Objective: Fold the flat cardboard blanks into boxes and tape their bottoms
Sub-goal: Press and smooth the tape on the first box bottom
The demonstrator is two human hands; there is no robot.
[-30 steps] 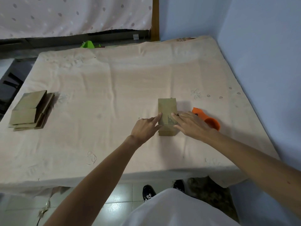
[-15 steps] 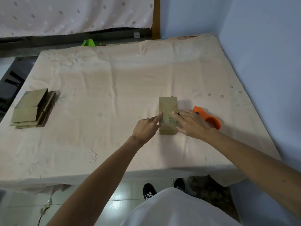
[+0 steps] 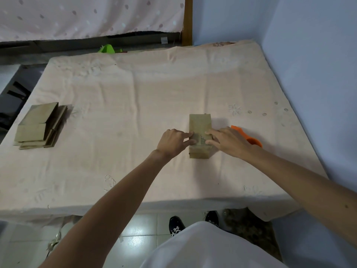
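Head view. The cloth-covered table butts against the blue wall along its right edge, so there is little room on that side. Its near edge is just ahead of the person's shoes. A wide stretch of cloth runs from the middle out to the left and far edges.

The stack of flat blanks sits near the left edge, well apart from both hands. The orange tape dispenser lies just behind the right hand, which partly hides it, between the box and the wall. A green object shows past the far edge.

The box is right of centre on the cloth, lying lengthwise away from the person. It has 2 hands on it. The left hand comes in from the left, fingers extended onto the near top face. The right hand comes in from the right, fingers laid flat on the same face. Both press down; neither is wrapped around the box.
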